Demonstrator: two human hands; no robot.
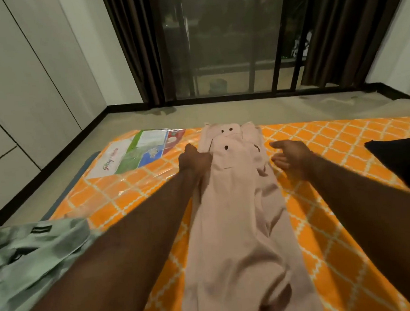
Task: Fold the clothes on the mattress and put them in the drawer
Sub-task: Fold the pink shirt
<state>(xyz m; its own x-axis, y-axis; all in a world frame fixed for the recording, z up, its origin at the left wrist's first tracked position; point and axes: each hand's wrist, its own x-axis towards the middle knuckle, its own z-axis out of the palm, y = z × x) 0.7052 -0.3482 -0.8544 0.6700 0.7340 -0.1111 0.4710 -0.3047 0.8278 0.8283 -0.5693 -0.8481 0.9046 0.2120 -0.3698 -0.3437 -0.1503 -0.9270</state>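
Three garments are lying on the mattress, which is filling most of the lower view (orange with a white lattice print, glossy as if wrapped in plastic). The pink trousers are stretching lengthwise down its middle, waistband at the far end, in a long narrow strip. The cloth is looking soft and matte, rumpling in loose waves toward the near end, with dark buttons by the waist. A green shirt is sitting crumpled at the near left edge, and a black garment is lying at the right edge, well apart from the trousers.

The left hand is gripping the trousers' left edge just below the waistband, fingers curling into the cloth. The right hand is hovering just beside the right edge, spread and holding nothing.

I am judging this as early folding: the strip is being squared. The next move is calling for both hands taking the waist corners and carrying them toward the hems, edges aligned, since the slick cover may let the cloth slide. No drawer is showing plainly.
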